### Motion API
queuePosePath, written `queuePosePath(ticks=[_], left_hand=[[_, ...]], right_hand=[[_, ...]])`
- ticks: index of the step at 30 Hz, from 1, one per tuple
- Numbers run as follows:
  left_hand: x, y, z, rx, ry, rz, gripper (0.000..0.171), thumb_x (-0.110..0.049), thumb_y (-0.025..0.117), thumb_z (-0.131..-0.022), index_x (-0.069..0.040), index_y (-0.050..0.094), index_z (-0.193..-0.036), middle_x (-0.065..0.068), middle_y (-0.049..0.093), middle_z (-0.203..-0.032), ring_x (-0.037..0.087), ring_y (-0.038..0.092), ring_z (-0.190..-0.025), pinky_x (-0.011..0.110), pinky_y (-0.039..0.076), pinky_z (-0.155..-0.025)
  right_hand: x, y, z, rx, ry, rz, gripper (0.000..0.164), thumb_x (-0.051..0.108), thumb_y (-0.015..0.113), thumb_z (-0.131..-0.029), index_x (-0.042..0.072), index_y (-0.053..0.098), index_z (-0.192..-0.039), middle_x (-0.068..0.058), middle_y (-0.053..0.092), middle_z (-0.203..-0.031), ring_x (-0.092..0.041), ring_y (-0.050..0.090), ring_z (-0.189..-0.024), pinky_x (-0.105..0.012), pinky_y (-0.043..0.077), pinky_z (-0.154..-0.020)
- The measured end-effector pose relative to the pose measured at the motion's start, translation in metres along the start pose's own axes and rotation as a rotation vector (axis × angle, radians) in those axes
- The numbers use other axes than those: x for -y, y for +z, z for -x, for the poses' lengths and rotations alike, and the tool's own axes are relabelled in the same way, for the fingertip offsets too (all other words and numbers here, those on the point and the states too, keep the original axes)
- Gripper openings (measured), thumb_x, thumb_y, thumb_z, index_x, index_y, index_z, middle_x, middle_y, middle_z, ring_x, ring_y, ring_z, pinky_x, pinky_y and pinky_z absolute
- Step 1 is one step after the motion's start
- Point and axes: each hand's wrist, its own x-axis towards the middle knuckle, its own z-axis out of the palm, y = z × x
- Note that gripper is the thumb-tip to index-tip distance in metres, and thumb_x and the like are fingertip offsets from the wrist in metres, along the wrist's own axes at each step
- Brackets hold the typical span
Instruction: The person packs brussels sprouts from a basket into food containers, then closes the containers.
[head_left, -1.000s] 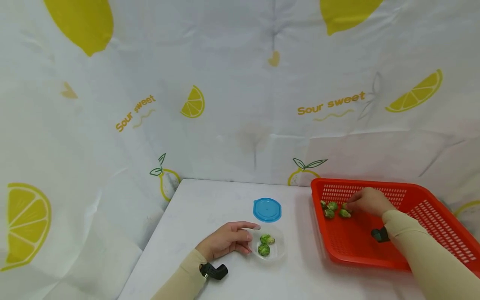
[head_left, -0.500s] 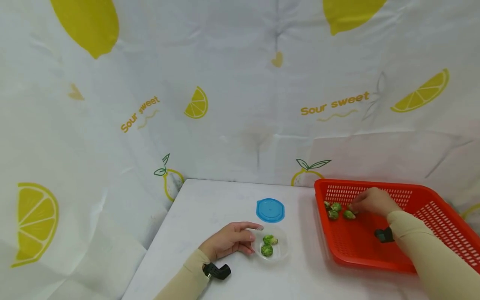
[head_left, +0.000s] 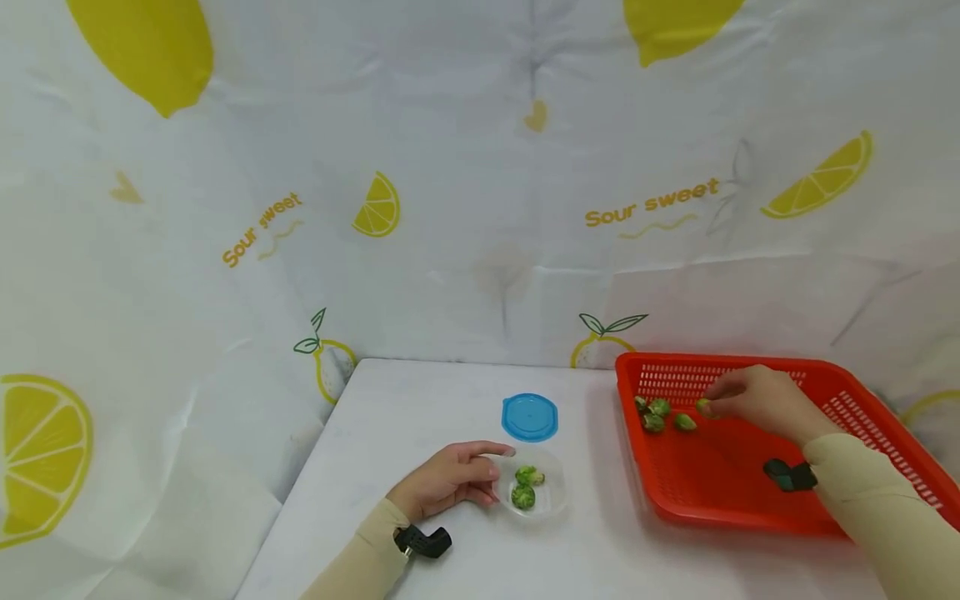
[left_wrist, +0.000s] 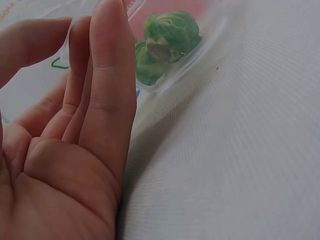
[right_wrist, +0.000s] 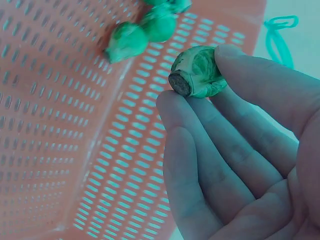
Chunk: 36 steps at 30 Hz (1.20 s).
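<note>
My right hand (head_left: 765, 404) pinches a Brussels sprout (right_wrist: 197, 72) between thumb and fingertips, its brown cut stem showing in the right wrist view. Both are over the red basket (head_left: 742, 500), where several more Brussels sprouts (head_left: 654, 422) lie in the far left corner. On the table my left hand (head_left: 453, 479) holds the left side of a small clear plastic container (head_left: 555, 500), thumb and fingers at its rim. Inside the container sit two Brussels sprouts (head_left: 523, 497), seen through its wall in the left wrist view.
A blue lid (head_left: 530, 417) lies flat on the white table (head_left: 420, 400) just beyond the clear container. The red basket's slotted walls rise at the right side of the table. Behind stands a white lemon-print cloth (head_left: 465, 208).
The right hand has picked up a Brussels sprout and moved slightly right, away from the others in the basket. The left hand stays at the container; the head view has shifted a little.
</note>
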Motion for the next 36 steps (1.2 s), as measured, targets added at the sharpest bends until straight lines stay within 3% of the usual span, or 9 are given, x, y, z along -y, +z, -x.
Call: queuePosePath(ticks=[7,13,16,24,30,36], left_hand=[[-0.003,-0.005,0.004,-0.006,-0.001,0.017,0.048,-0.015,0.066,-0.108,-0.011,0.057,-0.155,0.002,0.071,-0.092,0.014,0.076,-0.084,0.027,0.066,-0.082],[-0.003,-0.007,0.002,0.006,0.014,0.008,0.047,-0.014,0.065,-0.108,-0.01,0.058,-0.154,0.002,0.072,-0.09,0.014,0.076,-0.082,0.027,0.067,-0.081],[-0.003,-0.008,0.0,0.011,0.016,0.009,0.046,-0.014,0.065,-0.108,-0.011,0.059,-0.154,0.002,0.071,-0.09,0.015,0.077,-0.083,0.028,0.066,-0.082],[-0.004,-0.007,-0.003,0.014,0.03,0.002,0.048,-0.015,0.067,-0.107,-0.011,0.059,-0.154,0.003,0.071,-0.092,0.015,0.077,-0.084,0.029,0.067,-0.083],[-0.003,-0.005,-0.003,0.021,0.014,0.019,0.046,-0.015,0.067,-0.107,-0.013,0.061,-0.152,0.004,0.072,-0.092,0.015,0.077,-0.084,0.029,0.067,-0.084],[-0.001,-0.004,-0.001,0.018,0.002,0.031,0.048,-0.015,0.067,-0.107,-0.012,0.059,-0.154,0.003,0.072,-0.091,0.015,0.077,-0.083,0.029,0.067,-0.083]], right_hand=[[0.023,-0.005,0.013,-0.012,-0.027,0.004,0.049,0.041,0.084,-0.094,0.004,0.078,-0.126,-0.011,0.081,-0.113,-0.033,0.071,-0.104,-0.056,0.063,-0.085],[0.053,-0.006,0.024,-0.034,-0.083,0.009,0.04,0.04,0.084,-0.094,0.012,0.082,-0.122,-0.006,0.081,-0.112,-0.027,0.071,-0.103,-0.055,0.064,-0.086],[0.068,-0.003,0.028,-0.036,-0.114,0.008,0.034,0.04,0.085,-0.094,0.016,0.083,-0.118,0.0,0.081,-0.106,-0.023,0.07,-0.101,-0.049,0.063,-0.085],[0.102,0.011,0.026,-0.018,-0.159,-0.062,0.031,0.034,0.086,-0.093,0.015,0.083,-0.118,0.002,0.08,-0.102,-0.017,0.07,-0.09,-0.031,0.061,-0.075],[0.125,0.029,0.024,0.0,-0.19,-0.119,0.032,0.032,0.085,-0.094,0.014,0.082,-0.12,0.002,0.079,-0.103,-0.016,0.07,-0.089,-0.032,0.064,-0.077],[0.152,0.053,0.023,0.027,-0.231,-0.14,0.022,0.026,0.086,-0.094,0.015,0.084,-0.112,0.005,0.08,-0.099,-0.014,0.072,-0.093,-0.035,0.066,-0.082]])
